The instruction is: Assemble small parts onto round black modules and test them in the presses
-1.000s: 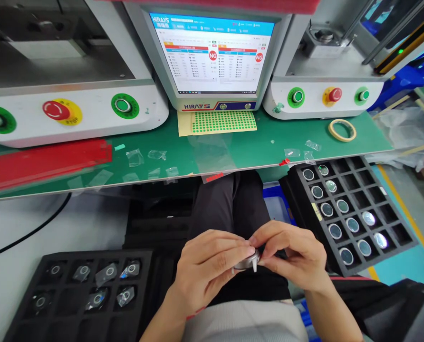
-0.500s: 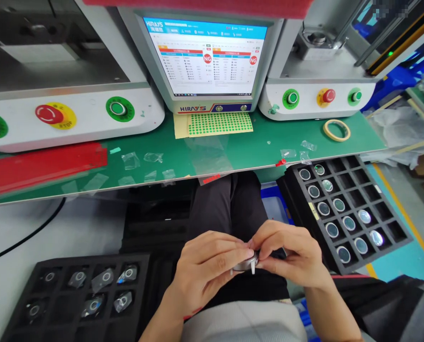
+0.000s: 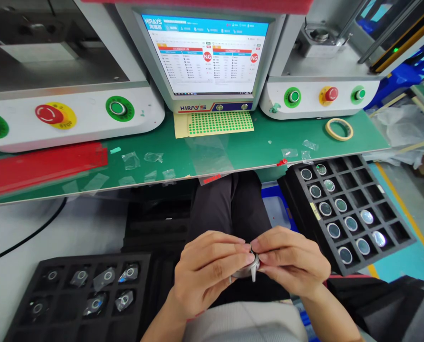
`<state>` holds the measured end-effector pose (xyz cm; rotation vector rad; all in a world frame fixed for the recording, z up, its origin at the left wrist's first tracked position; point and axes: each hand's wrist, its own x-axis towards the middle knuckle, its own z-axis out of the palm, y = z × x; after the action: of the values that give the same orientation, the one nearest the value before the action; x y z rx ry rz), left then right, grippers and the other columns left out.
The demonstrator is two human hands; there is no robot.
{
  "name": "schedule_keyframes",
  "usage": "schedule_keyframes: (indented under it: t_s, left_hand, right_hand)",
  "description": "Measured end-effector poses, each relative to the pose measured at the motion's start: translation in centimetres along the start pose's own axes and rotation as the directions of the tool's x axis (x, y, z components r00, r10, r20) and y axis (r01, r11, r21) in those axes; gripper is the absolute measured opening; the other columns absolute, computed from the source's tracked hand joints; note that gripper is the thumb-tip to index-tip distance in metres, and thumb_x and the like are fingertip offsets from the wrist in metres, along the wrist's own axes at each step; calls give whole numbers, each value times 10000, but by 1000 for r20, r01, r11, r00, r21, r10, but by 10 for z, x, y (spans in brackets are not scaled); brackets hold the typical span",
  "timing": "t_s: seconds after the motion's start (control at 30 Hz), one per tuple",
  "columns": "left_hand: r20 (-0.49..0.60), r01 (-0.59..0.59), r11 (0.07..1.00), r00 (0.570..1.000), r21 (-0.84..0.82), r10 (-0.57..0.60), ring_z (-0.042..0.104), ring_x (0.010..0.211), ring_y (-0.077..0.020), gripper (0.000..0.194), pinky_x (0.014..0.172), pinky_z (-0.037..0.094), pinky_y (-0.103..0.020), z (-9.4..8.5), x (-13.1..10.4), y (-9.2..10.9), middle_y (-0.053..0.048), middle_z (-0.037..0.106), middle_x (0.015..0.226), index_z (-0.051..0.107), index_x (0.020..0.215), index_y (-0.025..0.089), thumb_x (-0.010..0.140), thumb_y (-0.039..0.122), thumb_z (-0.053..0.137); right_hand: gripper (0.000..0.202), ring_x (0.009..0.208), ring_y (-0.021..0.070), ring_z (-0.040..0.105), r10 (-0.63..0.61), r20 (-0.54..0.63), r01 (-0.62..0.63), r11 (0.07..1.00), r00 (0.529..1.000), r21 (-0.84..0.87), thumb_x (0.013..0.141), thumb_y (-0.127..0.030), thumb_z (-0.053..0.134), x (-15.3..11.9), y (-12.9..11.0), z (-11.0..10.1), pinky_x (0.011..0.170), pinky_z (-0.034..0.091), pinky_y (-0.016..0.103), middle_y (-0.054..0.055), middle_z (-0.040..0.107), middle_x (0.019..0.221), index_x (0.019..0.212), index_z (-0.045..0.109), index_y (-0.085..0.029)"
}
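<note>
Over my lap, my left hand (image 3: 210,270) is closed around a small round silver watch case (image 3: 246,271). Its fingers lie across the top and hide much of the case. A pale prong like a lug points down from the near edge. From the other side, my right hand (image 3: 292,261) pinches the case's right edge, fingertips close to those of my left hand. Whether a smaller part is between the right fingertips is hidden.
At right, a black foam tray (image 3: 363,187) holds several round dark-faced pieces. Another foam tray (image 3: 64,304), lower left, carries film-wrapped round parts. On the green bench (image 3: 255,147) are film scraps, a tape roll (image 3: 339,129) and a green-dot sticker sheet (image 3: 221,123). Behind stands a monitor (image 3: 205,57) between two machines.
My right hand has shifted slightly right and its fingers have straightened along the case's edge. More of the case's top shows between the hands. My left hand has barely moved.
</note>
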<state>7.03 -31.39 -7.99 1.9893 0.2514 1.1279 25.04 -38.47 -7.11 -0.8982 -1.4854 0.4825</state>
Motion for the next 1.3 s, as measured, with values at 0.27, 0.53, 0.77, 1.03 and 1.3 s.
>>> schedule_keyframes:
  t_s: [0.27,0.53,0.77,1.03,1.3]
  left_hand:
    - [-29,-34,998,999,51,35,692,991,-197,220,821,601,-334,2,2,1,-95,739,1007,676,1137,114,961,171,557]
    - [-126,6,987,992,163,15,693,1017,-192,270,855,621,-340,8,2,4,-70,743,1032,669,1185,144,931,103,586]
    - [-200,101,969,978,226,-55,691,1045,-182,309,918,598,-321,17,-3,10,-69,748,1059,656,1214,156,924,78,581]
    - [-485,460,870,810,177,-330,705,867,-133,255,795,577,-211,19,-4,0,-28,747,984,700,1119,213,906,103,615]
    - [-505,529,841,759,110,-411,687,939,-136,209,871,545,-217,12,10,-22,-23,736,1018,714,1093,211,912,166,621]
  right_hand:
    - [49,829,181,740,-63,3,63,996,998,-64,857,-57,669,3,0,-2,698,647,269,142,745,851,896,673,-86]
    - [70,844,158,746,-134,-8,119,902,991,-416,892,-77,612,2,-7,2,883,627,322,107,763,850,854,658,-114]
    - [85,928,164,731,-201,-1,163,797,980,-581,866,-32,624,-6,-6,7,917,618,330,89,743,868,856,660,-109]
    - [200,934,216,746,-161,46,157,795,986,-586,811,-21,658,-18,-1,11,875,630,386,64,755,926,941,675,-172]
    - [98,716,138,669,439,136,-453,886,888,101,845,-104,687,-6,-10,35,645,552,258,23,693,783,867,650,-192]
